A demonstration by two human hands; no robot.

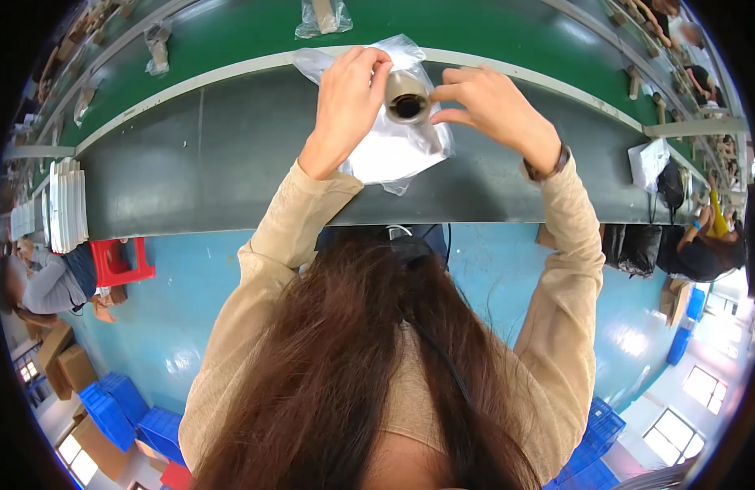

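Observation:
On the dark workbench in front of me stands a brownish, translucent roll that looks like packing tape (pixel 408 88), its dark hollow core facing up. Beneath it lies a clear plastic bag with something white and flat in it (pixel 387 155). My left hand (pixel 349 91) is at the roll's left side, over the bag, its fingers curled and thumb closed against the index finger. Whatever is pinched there is too small to make out. My right hand (pixel 493 106) is at the roll's right side, thumb and index finger apart, their tips very near its edge.
Beyond the bench's pale rail runs a green conveyor belt (pixel 230 51) carrying bagged items (pixel 322 18). White flat stacks (pixel 67 204) stand at the bench's left end, a red stool (pixel 120 261) below. At the right end are a white bag (pixel 648 163) and a black bag. People sit at both sides.

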